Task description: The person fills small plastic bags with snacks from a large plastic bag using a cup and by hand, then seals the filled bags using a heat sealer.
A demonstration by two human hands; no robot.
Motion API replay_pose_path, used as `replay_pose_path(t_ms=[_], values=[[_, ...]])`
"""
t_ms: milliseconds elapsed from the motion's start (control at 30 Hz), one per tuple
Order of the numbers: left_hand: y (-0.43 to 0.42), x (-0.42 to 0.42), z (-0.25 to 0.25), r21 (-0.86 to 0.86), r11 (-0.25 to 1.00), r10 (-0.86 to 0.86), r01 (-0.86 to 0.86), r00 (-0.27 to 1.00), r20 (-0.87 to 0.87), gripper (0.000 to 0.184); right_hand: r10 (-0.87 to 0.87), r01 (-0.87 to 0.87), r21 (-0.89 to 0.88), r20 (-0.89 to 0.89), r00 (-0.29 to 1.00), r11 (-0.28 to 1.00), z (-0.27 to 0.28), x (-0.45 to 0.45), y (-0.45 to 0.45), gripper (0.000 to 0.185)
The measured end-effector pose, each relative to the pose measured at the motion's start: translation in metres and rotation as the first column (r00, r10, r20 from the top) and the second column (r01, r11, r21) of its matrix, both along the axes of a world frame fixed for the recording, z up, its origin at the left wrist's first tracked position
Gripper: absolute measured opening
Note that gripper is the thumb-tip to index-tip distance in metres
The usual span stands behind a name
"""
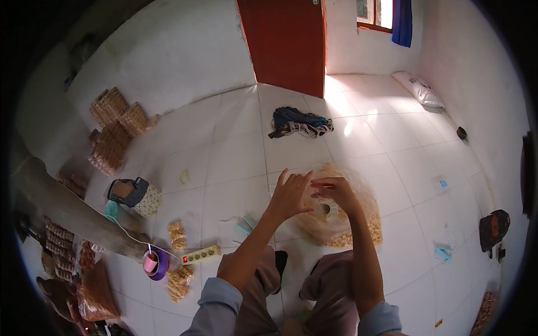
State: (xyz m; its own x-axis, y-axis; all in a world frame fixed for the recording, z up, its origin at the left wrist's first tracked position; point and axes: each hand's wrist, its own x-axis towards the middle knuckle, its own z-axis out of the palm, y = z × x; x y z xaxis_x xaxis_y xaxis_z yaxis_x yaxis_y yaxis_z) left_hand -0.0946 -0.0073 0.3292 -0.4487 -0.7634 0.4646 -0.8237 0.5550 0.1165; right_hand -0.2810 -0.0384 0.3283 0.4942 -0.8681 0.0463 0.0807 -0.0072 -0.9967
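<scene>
My left hand point(290, 197) is raised in front of me with its fingers spread. Close by on its right, my right hand point(338, 192) has its fingers stretched toward the left one. I see nothing held in either hand. Below them on the floor lies a large clear plastic bag point(363, 193), with small pale-yellow snack pieces point(370, 234) showing at its lower right. A pale round thing with a dark hole point(334, 209) is partly hidden by my hands; its kind is unclear.
Left of my legs are snack packets point(179, 283), a power strip point(200, 255) and a pink cup point(150, 262). Stacked packs point(115, 131) stand by the wall. Dark cloth point(301, 122) lies ahead near the red door point(286, 45). A post point(73, 207) leans on the left.
</scene>
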Motion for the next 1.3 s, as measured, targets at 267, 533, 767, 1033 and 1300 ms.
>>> replay_pose_path(t_ms=[267, 533, 767, 1033, 1300], values=[[-0.014, -0.010, -0.020, 0.056, 0.996, 0.078, -0.071, 0.990, -0.119, 0.035, -0.072, 0.060, -0.129, -0.092, 0.993, 0.990, 0.000, -0.001, 0.003, 0.025], [-0.034, 0.007, -0.007, 0.276, 0.960, 0.159, -0.049, 0.907, -0.390, 0.026, -0.437, 0.425, -0.295, 0.029, 0.899, 0.856, 0.024, -0.034, -0.035, 0.022], [-0.074, 0.012, -0.111, 0.557, 0.830, 0.317, -0.005, 0.827, -0.464, 0.027, -0.390, 0.234, -0.337, -0.534, 0.751, 0.912, -0.161, -0.058, -0.071, 0.012], [-0.095, -0.009, -0.264, 0.227, 0.921, -0.246, 0.318, 0.923, -0.295, 0.041, -0.356, -0.052, -0.446, -0.775, 0.522, 0.893, -0.286, -0.041, -0.041, 0.053], [-0.112, -0.018, -0.276, 0.635, 0.735, -0.397, 0.239, 0.910, 0.116, 0.045, -0.107, -0.407, -0.224, -0.951, 0.290, 0.886, -0.269, -0.067, -0.012, 0.056]])
